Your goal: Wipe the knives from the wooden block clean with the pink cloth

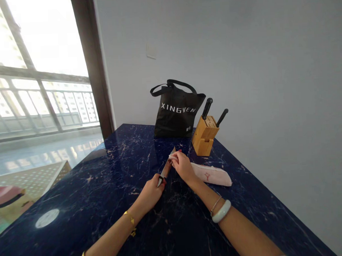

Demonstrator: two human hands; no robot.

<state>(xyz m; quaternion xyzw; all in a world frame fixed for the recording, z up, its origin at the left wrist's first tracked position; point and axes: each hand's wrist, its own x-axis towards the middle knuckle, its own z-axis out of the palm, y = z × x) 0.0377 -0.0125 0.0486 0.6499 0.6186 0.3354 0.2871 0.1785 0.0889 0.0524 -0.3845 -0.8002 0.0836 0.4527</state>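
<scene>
My left hand (152, 189) is wrapped round the black handle of a kitchen knife (166, 169), whose blade points away from me over the dark table. Against the upper part of the blade, my right hand (183, 166) pinches a small white piece, which looks like a tissue or cloth; most of it is hidden by the fingers. Just right of that hand lies a pale pink pouch-like case (211, 174) with a reddish star mark. Beyond it stands a wooden knife block (204, 136) with two black-handled pieces in its slots.
A black tote bag (174, 116) lettered XINGWEN stands at the table's far end, near the wall. The blue marbled table (112, 206) has a round white spot (47, 218) at left. A perforated pale bin (52, 172) sits beyond the left edge.
</scene>
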